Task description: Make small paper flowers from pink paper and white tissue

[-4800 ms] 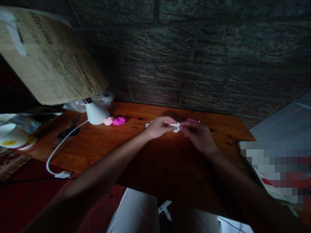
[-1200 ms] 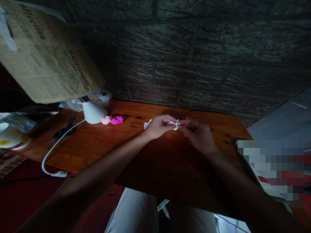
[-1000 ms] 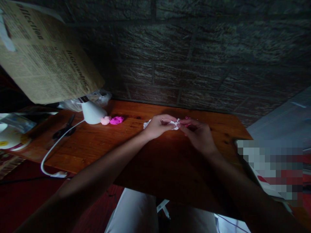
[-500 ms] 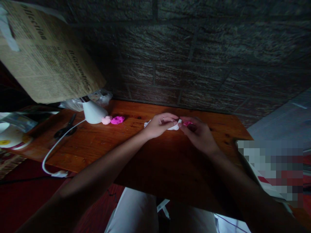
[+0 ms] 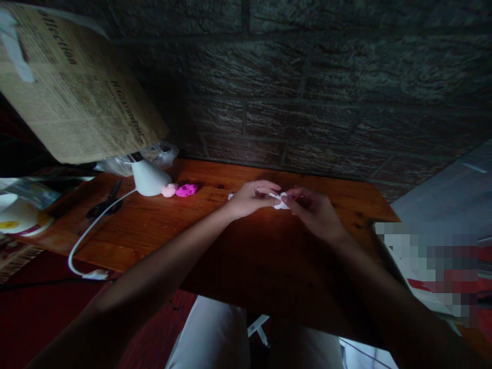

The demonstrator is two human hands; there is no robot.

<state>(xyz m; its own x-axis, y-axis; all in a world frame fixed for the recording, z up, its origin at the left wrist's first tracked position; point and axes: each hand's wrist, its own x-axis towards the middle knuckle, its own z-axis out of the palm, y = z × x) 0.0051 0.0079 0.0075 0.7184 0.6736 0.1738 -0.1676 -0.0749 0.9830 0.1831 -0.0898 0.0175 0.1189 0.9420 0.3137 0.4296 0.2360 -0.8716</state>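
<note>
Over the wooden table, both hands meet at a small, soft white lump that looks like modelling clay (image 5: 282, 201). My left hand (image 5: 251, 199), with a ring on one finger, pinches its left side between thumb and fingers. My right hand (image 5: 317, 212) grips the right side with thumb and fingertips. A sliver of another white piece (image 5: 230, 196) shows behind the left wrist, mostly hidden. Farther left, a magenta clay lump (image 5: 186, 190) lies against a pale pink one (image 5: 169, 190).
A lamp with a white base (image 5: 148, 177) and newsprint shade (image 5: 88, 92) stands at the left. Its white cord (image 5: 77, 241) hangs over the front edge. Black scissors (image 5: 105, 205) and a white cup (image 5: 23, 215) lie farther left. A brick wall (image 5: 269, 102) closes off the back.
The white lump has been turned and shows more spread out between the fingertips. A bright pink bit seen by the right fingers is now mostly hidden.
</note>
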